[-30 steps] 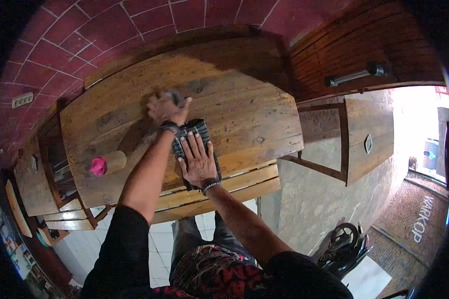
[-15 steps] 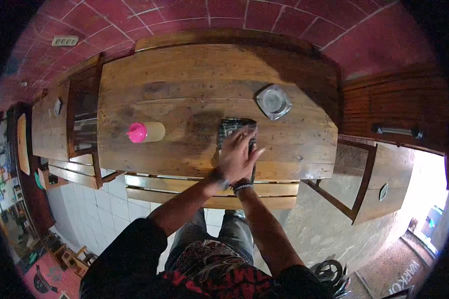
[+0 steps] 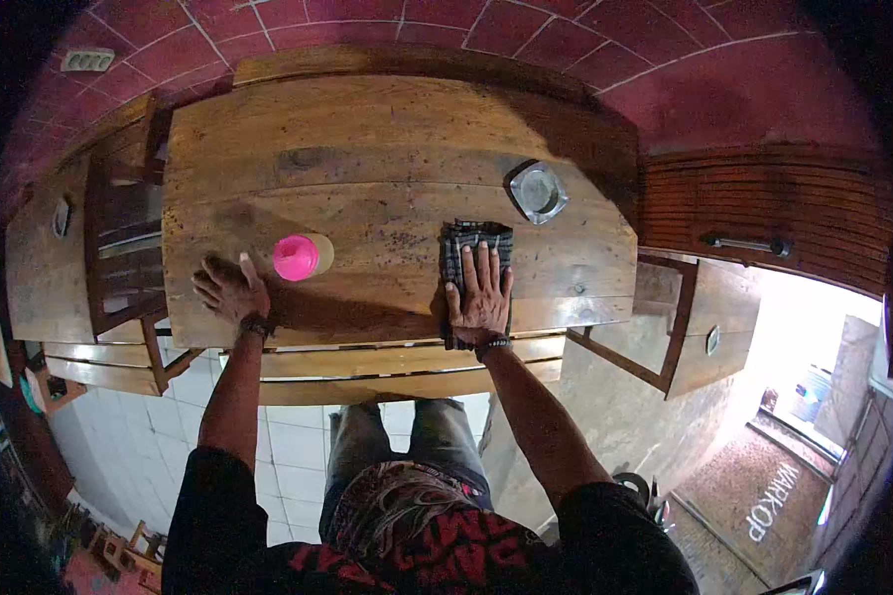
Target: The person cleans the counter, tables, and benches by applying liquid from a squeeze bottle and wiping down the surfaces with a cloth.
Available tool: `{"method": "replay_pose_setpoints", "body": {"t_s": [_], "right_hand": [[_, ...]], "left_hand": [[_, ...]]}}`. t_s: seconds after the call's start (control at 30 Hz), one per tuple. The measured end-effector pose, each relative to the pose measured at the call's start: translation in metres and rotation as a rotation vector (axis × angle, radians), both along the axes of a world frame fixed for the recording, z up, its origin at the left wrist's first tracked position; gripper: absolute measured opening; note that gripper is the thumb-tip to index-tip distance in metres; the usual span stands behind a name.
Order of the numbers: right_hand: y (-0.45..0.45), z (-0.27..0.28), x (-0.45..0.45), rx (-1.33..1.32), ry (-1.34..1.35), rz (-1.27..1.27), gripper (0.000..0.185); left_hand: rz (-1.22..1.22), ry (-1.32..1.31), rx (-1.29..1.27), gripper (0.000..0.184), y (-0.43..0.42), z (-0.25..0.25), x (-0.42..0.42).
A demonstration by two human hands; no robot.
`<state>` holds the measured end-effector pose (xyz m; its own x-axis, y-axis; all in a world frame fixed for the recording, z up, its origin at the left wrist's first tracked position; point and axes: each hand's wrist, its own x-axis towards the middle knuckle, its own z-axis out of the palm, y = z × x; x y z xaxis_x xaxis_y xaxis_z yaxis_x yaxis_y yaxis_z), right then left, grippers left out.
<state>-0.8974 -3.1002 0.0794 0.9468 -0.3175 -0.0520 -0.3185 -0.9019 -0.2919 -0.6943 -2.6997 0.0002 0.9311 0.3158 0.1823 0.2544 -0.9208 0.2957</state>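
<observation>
My left hand (image 3: pixel 232 290) rests on the left part of the wooden table (image 3: pixel 357 129), fingers spread, with nothing in it. Just right of it stands a container with a pink lid (image 3: pixel 296 258) and a pale body. My right hand (image 3: pixel 481 291) lies flat, fingers a little apart, on top of a dark checked cloth (image 3: pixel 462 238) near the table's front edge. Beyond the cloth, to the right, is a square glass ashtray (image 3: pixel 538 192). Small dark specks dot the middle of the tabletop.
A slatted wooden bench (image 3: pixel 397 374) runs along the table's near side. Other tables stand at the left (image 3: pixel 45 258) and right (image 3: pixel 704 337), each with a small ashtray. A cabinet with a metal handle (image 3: pixel 749 245) is at the right, beside the red tiled wall.
My left hand has moved from over my right hand to the table's left side, beyond the pink-lidded container. The right hand is still on the cloth. The view has shifted.
</observation>
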Motion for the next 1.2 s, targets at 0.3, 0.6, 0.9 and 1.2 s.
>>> {"method": "replay_pose_setpoints", "body": {"t_s": [0.3, 0.6, 0.9, 1.2], "right_hand": [[0.007, -0.006, 0.003, -0.074, 0.071, -0.008, 0.074], [-0.007, -0.027, 0.270, -0.149, -0.173, -0.001, 0.071], [0.071, -0.025, 0.288, -0.086, -0.295, 0.433, 0.062], [0.034, 0.004, -0.017, 0.008, 0.239, 0.190, 0.067]], "left_hand": [[0.164, 0.010, 0.073, 0.100, -0.031, 0.019, 0.003], [0.136, 0.118, 0.016, 0.096, -0.037, 0.035, 0.001], [0.121, 0.181, 0.065, 0.090, -0.034, 0.033, 0.003], [0.114, 0.155, 0.105, 0.091, -0.036, 0.033, 0.003]]}}
